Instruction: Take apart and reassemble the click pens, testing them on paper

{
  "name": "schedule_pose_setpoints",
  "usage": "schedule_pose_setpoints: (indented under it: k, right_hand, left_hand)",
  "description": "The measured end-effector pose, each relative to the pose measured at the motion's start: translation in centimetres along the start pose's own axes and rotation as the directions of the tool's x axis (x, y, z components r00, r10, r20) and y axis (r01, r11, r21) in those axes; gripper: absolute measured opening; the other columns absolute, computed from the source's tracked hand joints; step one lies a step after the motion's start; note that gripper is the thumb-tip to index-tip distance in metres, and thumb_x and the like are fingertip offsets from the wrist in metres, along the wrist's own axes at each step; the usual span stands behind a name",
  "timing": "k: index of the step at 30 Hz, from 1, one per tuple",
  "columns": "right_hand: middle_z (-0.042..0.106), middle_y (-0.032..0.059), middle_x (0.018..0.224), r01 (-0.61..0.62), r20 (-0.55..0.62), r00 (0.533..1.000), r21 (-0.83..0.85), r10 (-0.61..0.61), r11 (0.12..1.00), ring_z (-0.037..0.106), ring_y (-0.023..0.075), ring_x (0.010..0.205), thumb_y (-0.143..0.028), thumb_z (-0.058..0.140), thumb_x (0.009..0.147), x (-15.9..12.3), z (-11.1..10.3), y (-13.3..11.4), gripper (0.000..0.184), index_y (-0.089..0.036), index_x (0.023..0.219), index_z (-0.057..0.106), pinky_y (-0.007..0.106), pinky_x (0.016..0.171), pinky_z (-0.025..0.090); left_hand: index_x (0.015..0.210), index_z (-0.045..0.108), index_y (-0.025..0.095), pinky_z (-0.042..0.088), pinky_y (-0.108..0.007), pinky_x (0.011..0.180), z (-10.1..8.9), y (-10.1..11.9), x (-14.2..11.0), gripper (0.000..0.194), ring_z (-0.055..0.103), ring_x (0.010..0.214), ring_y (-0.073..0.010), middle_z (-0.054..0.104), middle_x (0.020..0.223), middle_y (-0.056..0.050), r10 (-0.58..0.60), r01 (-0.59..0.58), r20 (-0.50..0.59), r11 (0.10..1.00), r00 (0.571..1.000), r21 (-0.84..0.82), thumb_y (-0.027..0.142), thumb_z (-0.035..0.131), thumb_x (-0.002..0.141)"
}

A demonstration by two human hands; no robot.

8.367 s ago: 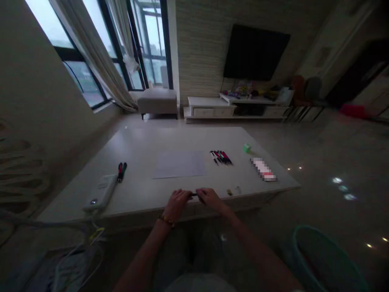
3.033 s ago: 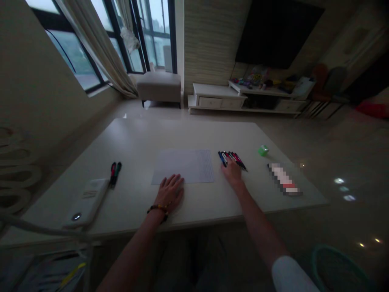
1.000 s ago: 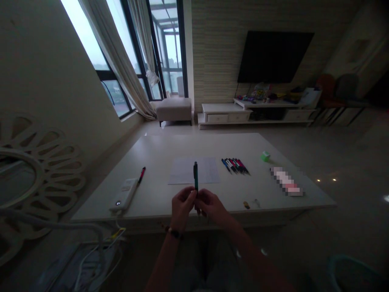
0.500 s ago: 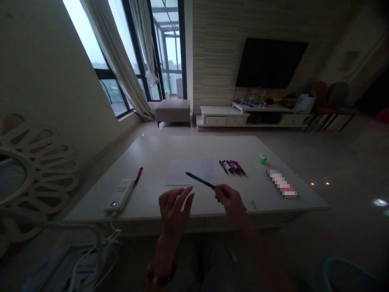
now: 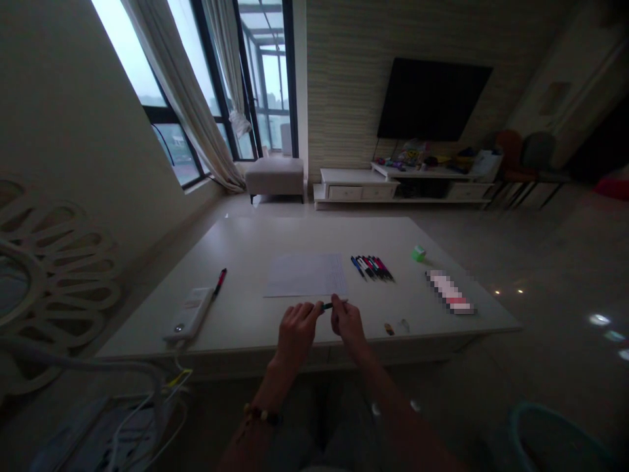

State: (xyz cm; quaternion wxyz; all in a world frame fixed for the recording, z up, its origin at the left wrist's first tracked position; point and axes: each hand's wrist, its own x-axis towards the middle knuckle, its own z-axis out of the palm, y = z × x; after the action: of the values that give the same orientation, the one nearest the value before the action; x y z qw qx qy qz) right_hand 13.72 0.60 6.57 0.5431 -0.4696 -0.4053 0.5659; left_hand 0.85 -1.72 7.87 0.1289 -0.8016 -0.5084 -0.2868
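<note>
Near the table's front edge, both hands are closed on a dark teal pen (image 5: 327, 305). My left hand (image 5: 297, 329) wraps the pen's left part, and my right hand (image 5: 348, 322) pinches its right end; most of the pen is hidden by the fingers. Just beyond the hands lies a sheet of paper (image 5: 302, 275). To its right is a row of several pens (image 5: 372, 267), with blue, white, black and red barrels. One red and black pen (image 5: 221, 282) lies apart on the left.
The white table (image 5: 246, 239) also bears a white power strip (image 5: 192, 314) with a cable on the left. At the right are a green cube-like object (image 5: 418, 253) and a pixelated, phone-shaped item (image 5: 449, 292). Two small items, one brown (image 5: 389, 329), lie by my right forearm.
My left hand has moved up and right and closed on the pen. My right hand has shifted left, and the pen now lies lower, between both hands.
</note>
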Motion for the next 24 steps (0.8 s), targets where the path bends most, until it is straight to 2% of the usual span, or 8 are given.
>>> schedule_pose_setpoints:
  k: [6, 9, 11, 12, 14, 18, 21, 24]
  right_hand:
    - [0.032, -0.0070, 0.037, 0.067, 0.066, 0.996, -0.060, -0.063, 0.996, 0.027, 0.0049, 0.032, -0.056, 0.049, 0.074, 0.7, 0.6, 0.3, 0.047, -0.020, 0.049, 0.036, 0.020, 0.034, 0.020]
    - [0.033, -0.0071, 0.038, 0.061, 0.146, 0.988, -0.125, -0.043, 0.990, 0.027, 0.0049, 0.033, -0.056, 0.048, 0.076, 1.0, 0.1, 0.2, 0.045, -0.019, 0.051, 0.037, 0.020, 0.035, 0.020]
    - [0.034, -0.0065, 0.039, 0.098, 0.173, 0.983, -0.192, -0.065, 0.976, 0.028, 0.0051, 0.034, -0.056, 0.048, 0.076, 1.2, -0.2, 0.5, 0.046, -0.018, 0.050, 0.040, 0.020, 0.036, 0.021]
    - [0.035, -0.0060, 0.039, 0.115, 0.168, 0.983, -0.221, -0.078, 0.969, 0.030, 0.0054, 0.035, -0.056, 0.048, 0.076, 1.4, -0.3, 0.8, 0.046, -0.018, 0.050, 0.041, 0.020, 0.036, 0.023]
    - [0.037, -0.0054, 0.040, 0.110, 0.120, 0.989, -0.249, -0.082, 0.962, 0.032, 0.0061, 0.035, -0.058, 0.048, 0.075, 1.8, -0.3, 1.7, 0.047, -0.018, 0.050, 0.042, 0.020, 0.037, 0.024]
    - [0.035, -0.0056, 0.038, 0.020, 0.012, 1.000, -0.242, -0.018, 0.970, 0.031, 0.0069, 0.034, -0.061, 0.048, 0.072, 2.5, 0.1, 4.0, 0.049, -0.019, 0.048, 0.040, 0.021, 0.036, 0.024]
    - [0.034, -0.0058, 0.038, 0.018, -0.039, 0.999, -0.219, -0.028, 0.975, 0.030, 0.0067, 0.034, -0.061, 0.047, 0.072, 2.9, 0.7, 4.9, 0.049, -0.019, 0.048, 0.039, 0.021, 0.037, 0.024]
    - [0.035, -0.0059, 0.040, 0.048, -0.040, 0.998, -0.216, -0.057, 0.975, 0.030, 0.0066, 0.036, -0.058, 0.044, 0.074, 3.3, 1.0, 4.8, 0.045, -0.019, 0.050, 0.039, 0.021, 0.037, 0.024]
  left_hand:
    - [0.091, 0.061, 0.019, 0.032, -0.023, 0.057, -0.3, 0.3, -0.1, 0.029, 0.050, 0.065, -0.0114, 0.058, 0.074, -0.003, -0.226, 0.256, 0.152, 0.940, 0.962, -0.226, 0.033, 0.035, 0.090]
    - [0.076, 0.063, 0.015, 0.030, -0.021, 0.052, 0.0, -1.0, 0.6, 0.036, 0.044, 0.053, -0.0091, 0.052, 0.058, 0.000, -0.276, 0.474, 0.430, 0.745, 0.859, -0.468, 0.040, 0.038, 0.086]
    - [0.072, 0.063, 0.014, 0.028, -0.021, 0.048, 0.6, -2.0, 1.0, 0.040, 0.038, 0.046, -0.0080, 0.045, 0.049, 0.003, -0.173, 0.571, 0.609, 0.606, 0.774, -0.553, 0.044, 0.038, 0.084]
    - [0.072, 0.063, 0.014, 0.029, -0.021, 0.048, 1.0, -2.4, 1.1, 0.040, 0.038, 0.045, -0.0079, 0.045, 0.049, 0.003, -0.146, 0.575, 0.626, 0.591, 0.766, -0.566, 0.043, 0.038, 0.083]
    - [0.077, 0.064, 0.015, 0.033, -0.022, 0.052, 1.8, -2.7, 1.0, 0.036, 0.045, 0.051, -0.0094, 0.052, 0.056, 0.001, -0.191, 0.506, 0.540, 0.683, 0.820, -0.527, 0.040, 0.039, 0.083]
    - [0.095, 0.061, 0.020, 0.038, -0.024, 0.063, 3.1, -1.7, -0.1, 0.026, 0.055, 0.072, -0.0140, 0.061, 0.082, -0.005, -0.213, 0.286, 0.320, 0.936, 0.923, -0.205, 0.027, 0.036, 0.088]
    - [0.103, 0.056, 0.020, 0.039, -0.024, 0.065, 3.5, -0.7, -0.7, 0.028, 0.056, 0.079, -0.0152, 0.060, 0.086, -0.006, -0.159, 0.193, 0.329, 0.978, 0.931, -0.075, 0.015, 0.035, 0.086]
    - [0.100, 0.056, 0.019, 0.038, -0.023, 0.061, 3.6, -0.4, -0.6, 0.027, 0.055, 0.074, -0.0140, 0.060, 0.085, -0.006, -0.219, 0.275, 0.345, 0.953, 0.913, -0.125, 0.014, 0.034, 0.086]
